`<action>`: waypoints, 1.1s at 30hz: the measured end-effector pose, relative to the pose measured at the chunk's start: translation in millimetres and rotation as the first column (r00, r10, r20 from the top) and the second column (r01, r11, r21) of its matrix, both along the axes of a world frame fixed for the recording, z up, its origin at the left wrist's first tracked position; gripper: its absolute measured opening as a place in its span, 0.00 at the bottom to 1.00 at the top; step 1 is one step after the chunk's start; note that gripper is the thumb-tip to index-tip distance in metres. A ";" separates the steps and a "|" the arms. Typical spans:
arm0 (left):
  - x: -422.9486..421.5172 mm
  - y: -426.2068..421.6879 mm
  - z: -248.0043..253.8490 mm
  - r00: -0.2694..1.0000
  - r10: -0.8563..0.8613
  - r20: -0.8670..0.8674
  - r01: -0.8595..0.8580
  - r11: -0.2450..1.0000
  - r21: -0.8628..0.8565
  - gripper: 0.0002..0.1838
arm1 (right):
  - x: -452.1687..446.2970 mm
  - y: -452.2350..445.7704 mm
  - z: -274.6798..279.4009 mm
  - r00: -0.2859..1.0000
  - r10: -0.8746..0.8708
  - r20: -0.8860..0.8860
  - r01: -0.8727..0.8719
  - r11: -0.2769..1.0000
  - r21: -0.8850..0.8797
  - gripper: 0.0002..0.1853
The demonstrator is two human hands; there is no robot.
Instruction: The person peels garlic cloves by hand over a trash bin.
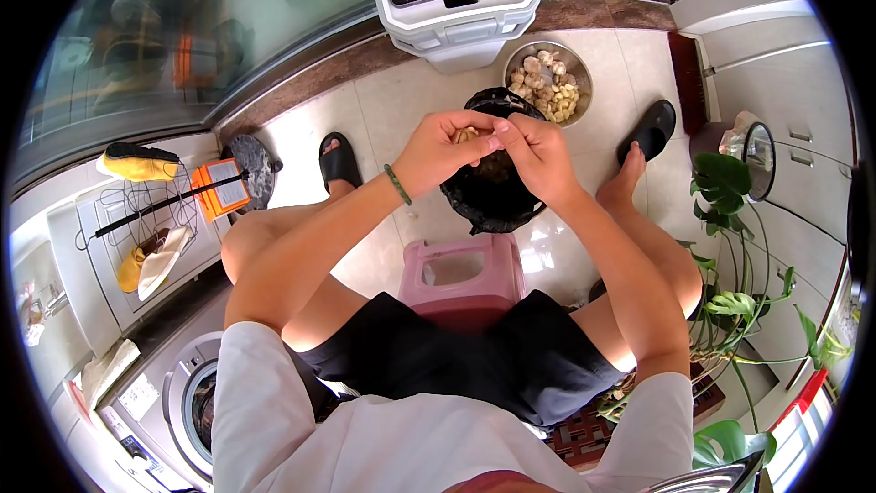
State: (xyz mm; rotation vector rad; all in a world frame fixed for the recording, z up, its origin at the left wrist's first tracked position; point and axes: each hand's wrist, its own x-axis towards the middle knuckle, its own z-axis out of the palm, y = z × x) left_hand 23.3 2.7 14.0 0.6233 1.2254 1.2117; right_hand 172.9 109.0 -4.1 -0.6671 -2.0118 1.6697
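My left hand (438, 148) is closed around a pale piece of garlic (467, 135), partly hidden by the fingers. Against its fingertips, my right hand (540, 153) is held in a pinch; what lies between its fingers is hidden. Both hands are above a bin lined with a black plastic bag (493, 212), which has some brownish scraps inside. Just beyond the bin, a metal bowl (587, 82) holds whole garlic bulbs (534, 80) and a heap of peeled cloves (562, 102).
A pink plastic stool (418, 267) stands between my legs. Behind the bin is a grey-white lidded box (456, 23). Leafy potted plants (730, 301) and white cabinets (776, 55) line the right; a washing machine (173, 402) and wire rack (151, 219) stand left.
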 end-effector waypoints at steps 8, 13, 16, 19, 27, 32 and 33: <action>3.3 4.5 4.2 0.994 0.065 0.092 -0.058 0.995 -0.075 0.13 | 2.0 13.6 9.1 0.997 0.011 0.074 -0.021 0.989 0.147 0.19; -2.2 5.6 1.1 0.966 0.050 0.255 -0.012 0.989 -0.148 0.13 | 3.3 14.4 12.5 0.994 0.087 0.066 -0.100 0.969 0.225 0.17; 0.0 3.5 -0.5 0.931 0.074 0.357 -0.016 0.987 -0.163 0.13 | 4.4 15.4 11.7 0.987 0.115 0.111 -0.134 0.975 0.179 0.17; 0.9 2.4 -1.5 0.924 0.088 0.372 -0.012 0.979 -0.203 0.11 | 5.1 16.8 12.0 0.975 0.149 0.165 -0.182 0.963 0.201 0.16; -7.3 4.2 -5.5 0.904 0.056 0.423 0.065 0.962 -0.265 0.08 | 5.3 16.1 19.6 0.949 0.188 0.252 -0.245 0.946 0.214 0.15; -1.8 2.0 -8.8 0.912 0.130 0.390 -0.011 0.956 -0.292 0.09 | 4.0 15.2 19.4 0.930 0.180 0.320 -0.237 0.960 0.150 0.14; -1.2 1.3 -11.1 0.915 0.138 0.379 -0.024 0.956 -0.292 0.09 | 4.3 15.0 17.2 0.928 0.176 0.328 -0.244 0.953 0.179 0.13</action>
